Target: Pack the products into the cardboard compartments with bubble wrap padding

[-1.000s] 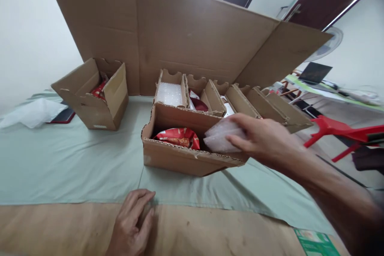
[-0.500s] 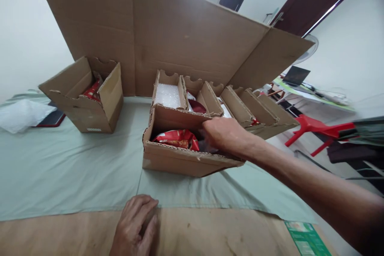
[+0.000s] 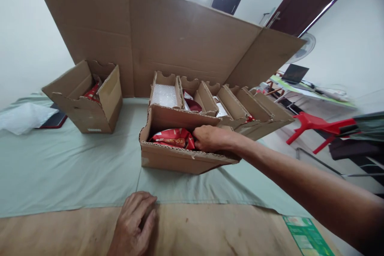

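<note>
My right hand (image 3: pixel 207 138) reaches into the front cardboard box (image 3: pixel 168 162). Its fingers are curled at the right end of a shiny red packet (image 3: pixel 175 138) and look closed on it; the fingertips are partly hidden. The packet lies lengthwise in the box, below the rim. My left hand (image 3: pixel 133 222) rests on the bare wood near the front edge of the cloth. It is loosely open, thumb apart from the bent fingers, and holds nothing.
Behind stands a row of cardboard bins (image 3: pixel 192 108), one holding bubble wrap (image 3: pixel 164 95). Another box (image 3: pixel 96 116) with a red packet is at left, beside crumpled clear plastic (image 3: pixel 25 117). A tall cardboard panel (image 3: pixel 192 36) closes off the back. Pale green cloth (image 3: pixel 90 168) covers the table.
My right hand has moved slightly left within the front box, up to the red packet's end. My left hand stays in place. The view has shifted slightly.
</note>
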### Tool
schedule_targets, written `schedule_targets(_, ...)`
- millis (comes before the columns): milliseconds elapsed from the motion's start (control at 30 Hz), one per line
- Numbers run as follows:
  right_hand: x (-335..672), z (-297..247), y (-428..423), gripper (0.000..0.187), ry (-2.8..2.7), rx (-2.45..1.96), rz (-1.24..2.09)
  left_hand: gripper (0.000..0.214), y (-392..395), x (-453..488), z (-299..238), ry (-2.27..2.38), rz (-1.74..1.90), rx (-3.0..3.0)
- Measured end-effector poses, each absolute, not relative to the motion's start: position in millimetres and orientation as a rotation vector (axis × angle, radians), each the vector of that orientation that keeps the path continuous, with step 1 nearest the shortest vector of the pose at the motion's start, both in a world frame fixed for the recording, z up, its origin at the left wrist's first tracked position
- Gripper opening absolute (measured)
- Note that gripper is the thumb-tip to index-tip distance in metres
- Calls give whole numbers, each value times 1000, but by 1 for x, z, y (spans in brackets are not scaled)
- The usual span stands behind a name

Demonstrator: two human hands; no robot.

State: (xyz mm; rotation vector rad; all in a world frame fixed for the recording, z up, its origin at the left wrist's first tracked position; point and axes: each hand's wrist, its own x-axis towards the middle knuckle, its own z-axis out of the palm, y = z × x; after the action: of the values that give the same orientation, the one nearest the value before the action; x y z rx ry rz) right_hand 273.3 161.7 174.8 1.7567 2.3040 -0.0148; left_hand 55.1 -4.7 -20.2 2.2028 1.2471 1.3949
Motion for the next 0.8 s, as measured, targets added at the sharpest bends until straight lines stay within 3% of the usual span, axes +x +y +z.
schedule_targets(133,292,233,139,28,2194,1779,129,28,-16,45,-28,1308,1327,2183)
schedule_targets(267,357,258,86,30,2303,2165,331,42,-23,27,-19,1537,1222,2052)
schedule_targets(467,399,147,42,48,2588,2354,-638,81,35,32,24,1619,1265,1473)
schedule_targets(567,371,96,51,48,2705,2386,-940,87,71,53,39,1491,1214,1417)
schedule_targets(667,351,77,54,49,2651,2561,-1024,77,81,74,46,1365,1190,1358)
schedule_targets(800,356,76,20,43,2617,2698,-831,59,36,83,37,1321,1223,1300)
